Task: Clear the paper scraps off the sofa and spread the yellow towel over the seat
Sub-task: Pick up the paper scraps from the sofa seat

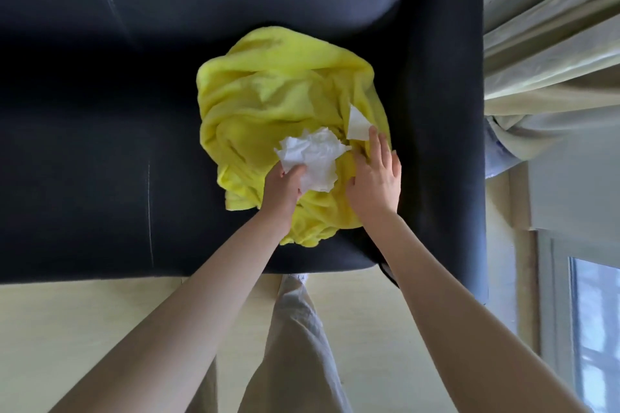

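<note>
On the yellow towel (268,100), our left hand (285,186) holds crumpled paper (312,154); our right hand (377,178), fingers wide, touches a small scrap (357,124).

The dark sofa (100,151) is cut off by the left and top edges, so its full length and the top of its backrest are out of view. The bunched yellow towel (268,94) hides the seat beneath it, and its own folds cover much of its surface. The left hand (285,188) covers the near edge of the crumpled paper (315,151), with its fingertips tucked out of sight under the sheet. The right hand (377,178) hides the towel below its palm; whether its fingertip touches the small paper scrap (357,126) cannot be told. Both forearms run out at the bottom edge, as do the trouser legs (302,345). The curtain (543,70) and window (593,322) are cut by the right edge
</note>
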A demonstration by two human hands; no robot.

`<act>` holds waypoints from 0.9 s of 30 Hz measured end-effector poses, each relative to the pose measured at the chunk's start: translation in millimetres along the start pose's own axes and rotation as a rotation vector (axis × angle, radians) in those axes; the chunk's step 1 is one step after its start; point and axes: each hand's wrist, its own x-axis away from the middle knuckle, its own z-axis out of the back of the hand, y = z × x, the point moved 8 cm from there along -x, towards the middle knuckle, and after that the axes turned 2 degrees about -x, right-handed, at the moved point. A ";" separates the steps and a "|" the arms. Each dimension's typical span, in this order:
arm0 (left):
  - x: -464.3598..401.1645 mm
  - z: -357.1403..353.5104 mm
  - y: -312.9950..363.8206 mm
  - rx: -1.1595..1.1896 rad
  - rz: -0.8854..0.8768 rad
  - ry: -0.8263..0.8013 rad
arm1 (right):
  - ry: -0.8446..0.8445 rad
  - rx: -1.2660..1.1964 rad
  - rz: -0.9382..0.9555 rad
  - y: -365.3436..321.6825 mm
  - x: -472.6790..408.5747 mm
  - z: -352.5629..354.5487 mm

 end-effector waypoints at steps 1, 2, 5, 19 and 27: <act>-1.3 -6.9 -2.3 -0.001 0.005 -0.004 | 0.002 0.021 0.025 4.0 -2.5 -1.1; -2.2 -11.4 -4.3 0.004 0.012 -0.002 | 0.016 0.029 0.050 5.8 -4.2 -0.7; -6.1 -12.6 -10.0 0.020 0.027 0.043 | 0.097 -0.021 0.093 4.1 -4.7 6.5; -0.1 10.6 -51.3 0.297 0.134 0.002 | 0.298 -0.263 0.463 -64.6 88.3 -0.3; 11.1 29.6 -48.8 -0.007 -0.038 0.069 | 0.276 -0.391 0.321 -56.7 111.2 -12.2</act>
